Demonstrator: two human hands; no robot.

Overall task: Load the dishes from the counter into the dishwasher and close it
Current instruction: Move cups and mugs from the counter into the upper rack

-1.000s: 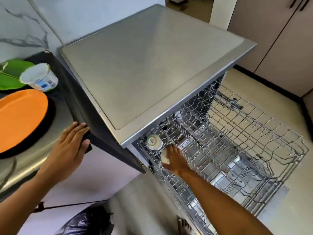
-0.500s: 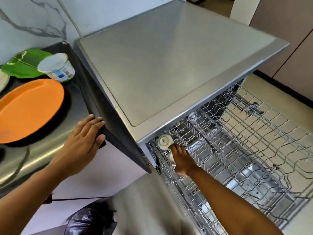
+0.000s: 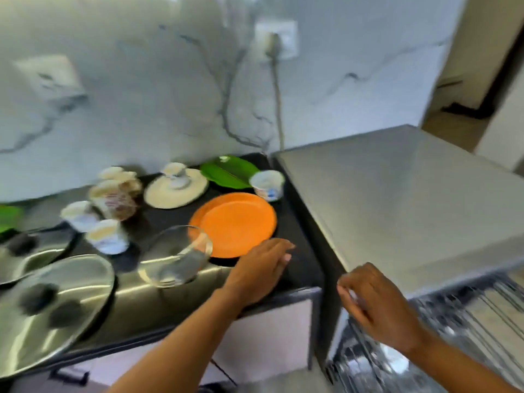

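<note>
Attention is swinging from the dishwasher rack [image 3: 467, 321] back to the counter [image 3: 300, 265] for the next dish.
The right hand [image 3: 377, 304], down among the rack wires a moment ago, is now lifting clear at 4 o'clock in the view, fingers loosely curled and carrying nothing, so that drop-off looks done. The left hand [image 3: 261, 268] is lying flat on the counter edge, fingers straight and together. The orange plate [image 3: 235, 222] is sitting just at its 11 o'clock; blur is hiding whether they touch. The glass bowl [image 3: 175, 256], at the hand's 9 o'clock, is overlapping the plate's near rim and may be hindering a clean lift. The yogurt tub [image 3: 268, 184], green leaf plate [image 3: 229, 171], cream plate [image 3: 175, 191] and cups [image 3: 116, 194] are waiting behind, with a steel lid [image 3: 51, 307] at 8 o'clock, so most of the loading is still pending.
</note>
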